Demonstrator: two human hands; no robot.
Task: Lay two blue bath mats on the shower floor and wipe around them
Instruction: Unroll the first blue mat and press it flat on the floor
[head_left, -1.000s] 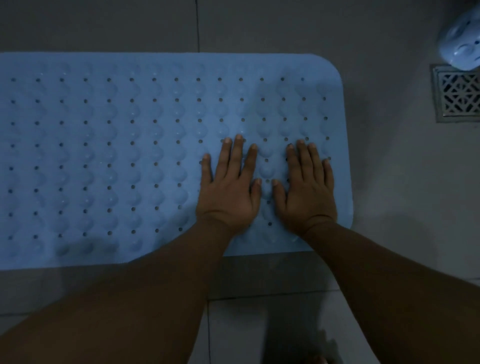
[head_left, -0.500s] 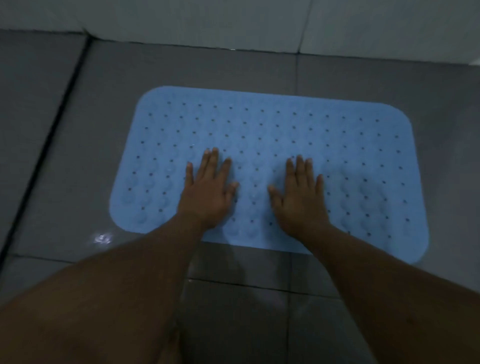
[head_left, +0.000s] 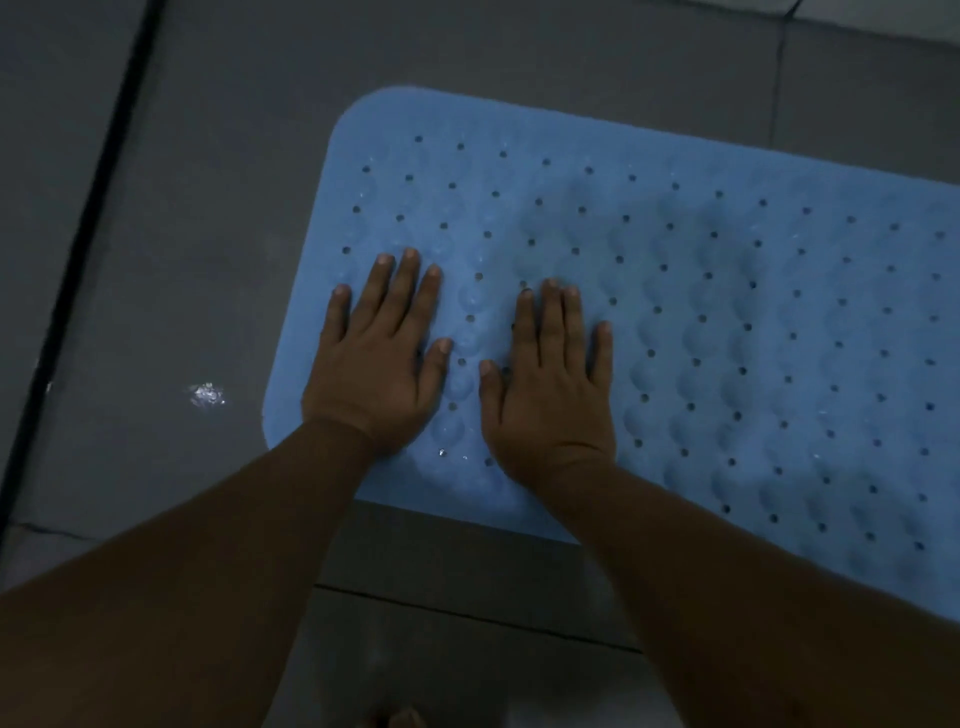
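One blue bath mat with rows of small holes and rounded bumps lies flat on the dark grey tiled shower floor, running off the right edge of the head view. My left hand presses palm down on the mat's near left corner, fingers spread and holding nothing. My right hand lies flat beside it, a thumb's width apart, also palm down. No second mat or cloth is visible.
A small shiny wet spot sits on the tile left of the mat. A dark grout line or groove runs diagonally at the far left. A lighter wall base shows at top right. Toes peek in at the bottom.
Both hands have slid leftward across the mat, from its right end through the middle to its left corner. The view followed, so the floor drain and white object at right are out of sight.
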